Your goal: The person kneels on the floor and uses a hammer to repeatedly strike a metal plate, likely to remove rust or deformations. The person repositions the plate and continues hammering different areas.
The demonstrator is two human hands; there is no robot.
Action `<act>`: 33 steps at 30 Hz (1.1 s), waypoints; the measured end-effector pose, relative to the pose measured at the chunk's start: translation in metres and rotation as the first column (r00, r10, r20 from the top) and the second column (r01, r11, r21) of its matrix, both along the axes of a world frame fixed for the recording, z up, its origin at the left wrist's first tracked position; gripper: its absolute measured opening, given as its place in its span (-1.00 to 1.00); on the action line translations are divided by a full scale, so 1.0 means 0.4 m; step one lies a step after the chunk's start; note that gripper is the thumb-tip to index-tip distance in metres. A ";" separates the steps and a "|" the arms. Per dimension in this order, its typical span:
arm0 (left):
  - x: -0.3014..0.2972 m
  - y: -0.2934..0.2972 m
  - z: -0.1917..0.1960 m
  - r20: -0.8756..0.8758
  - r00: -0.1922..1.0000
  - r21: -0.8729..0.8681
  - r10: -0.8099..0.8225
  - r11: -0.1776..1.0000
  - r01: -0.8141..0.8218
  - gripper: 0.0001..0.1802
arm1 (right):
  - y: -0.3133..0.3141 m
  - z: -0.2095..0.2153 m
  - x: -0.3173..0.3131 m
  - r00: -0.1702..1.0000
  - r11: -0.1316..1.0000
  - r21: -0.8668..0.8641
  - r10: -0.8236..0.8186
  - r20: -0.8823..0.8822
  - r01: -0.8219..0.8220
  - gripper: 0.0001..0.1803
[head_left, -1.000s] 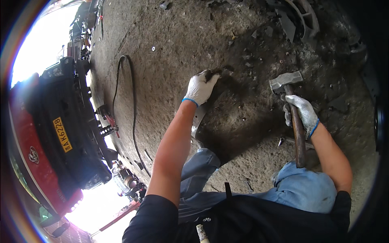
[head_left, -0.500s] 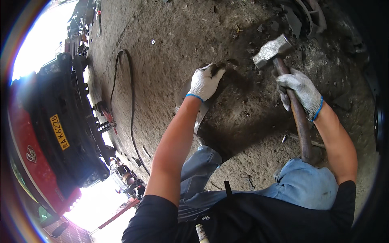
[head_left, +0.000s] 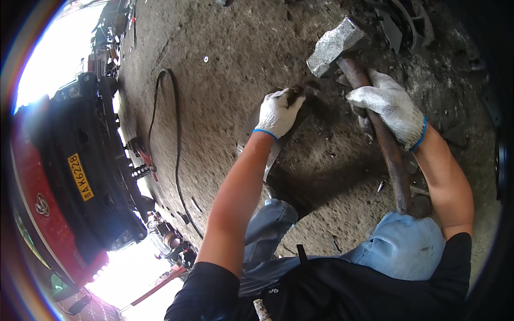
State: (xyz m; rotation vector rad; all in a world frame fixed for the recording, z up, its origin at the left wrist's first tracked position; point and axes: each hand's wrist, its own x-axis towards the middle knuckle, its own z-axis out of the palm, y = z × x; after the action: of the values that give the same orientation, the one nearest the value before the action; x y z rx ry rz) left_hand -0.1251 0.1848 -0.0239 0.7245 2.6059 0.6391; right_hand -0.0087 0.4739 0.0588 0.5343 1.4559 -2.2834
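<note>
Ground (head_left: 225, 91), grey-brown, gritty and pitted, fills most of the view. Along its left edge stands a vehicle front (head_left: 59, 176), red over black plastic. At the lower edge are the person's faded blue jeans (head_left: 409, 246), knees bent. A thin dark cable (head_left: 178, 134) loops between vehicle and hands. The hammer (head_left: 393, 155) slants across the right side: a smooth brown wooden handle, its lower end by the right knee, and a blocky, scuffed silver head with worn edges, up and leftward. A curved metal piece (head_left: 272, 160) shows partly under the left wrist. The right hand (head_left: 391, 107), in a knitted white glove with blue cuff trim, wraps its fingers firmly round the handle below the head. The left hand (head_left: 281, 113), gloved alike, has fingers curled in, thumb and forefinger pinching a small dark thing (head_left: 293, 96) whose kind is hidden. Rough ground separates the two hands, the hammer head standing near the left one. Farther up lies a pale washer (head_left: 205, 59).
</note>
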 end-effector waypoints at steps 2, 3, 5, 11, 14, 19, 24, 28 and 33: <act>0.000 0.009 0.011 -0.073 0.994 -0.065 -0.077 0.995 0.072 -0.67 | -0.009 0.012 -0.011 1.000 1.000 0.000 0.010 0.006 -0.010 -0.56; -0.002 0.013 0.017 -0.077 0.992 -0.081 -0.096 0.993 0.090 -0.67 | -0.011 0.017 -0.015 1.000 1.000 -0.001 0.015 0.007 -0.015 -0.56; 0.000 0.023 0.026 -0.083 0.988 -0.111 -0.134 0.986 0.124 -0.66 | -0.029 -0.009 -0.028 0.999 0.998 0.029 0.050 -0.009 -0.050 -0.56; 0.002 0.014 0.030 -0.200 0.961 -0.183 -0.193 0.971 0.157 -0.64 | -0.064 -0.094 -0.094 0.948 0.938 0.166 0.316 -0.044 -0.305 -0.65; 0.001 0.010 0.041 -0.129 0.982 -0.103 -0.142 0.986 0.129 -0.68 | -0.047 -0.047 -0.090 0.948 0.963 0.221 0.208 -0.240 -0.156 -0.66; 0.008 0.020 0.016 -0.089 0.989 -0.139 -0.115 0.985 0.102 -0.70 | -0.036 0.048 -0.064 0.969 0.972 0.234 0.062 -0.240 -0.005 -0.68; 0.001 0.003 0.017 -0.175 0.967 -0.125 -0.187 0.978 0.167 -0.69 | -0.065 -0.062 -0.084 0.962 0.949 0.209 0.260 -0.083 -0.238 -0.67; 0.004 -0.007 0.036 -0.086 0.984 -0.109 -0.157 0.983 0.148 -0.67 | -0.006 0.021 -0.087 0.997 0.995 0.089 0.054 -0.063 -0.048 -0.55; 0.007 0.003 0.022 0.021 1.000 -0.025 -0.020 0.999 0.021 -0.70 | 0.036 0.040 -0.046 0.951 0.931 0.343 -0.012 -0.309 0.123 -0.78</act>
State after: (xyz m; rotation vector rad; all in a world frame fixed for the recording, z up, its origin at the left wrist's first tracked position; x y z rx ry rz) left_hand -0.1225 0.1859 -0.0150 0.7320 2.5795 0.6030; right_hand -0.0272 0.4883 0.0748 0.3462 2.0589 -2.2332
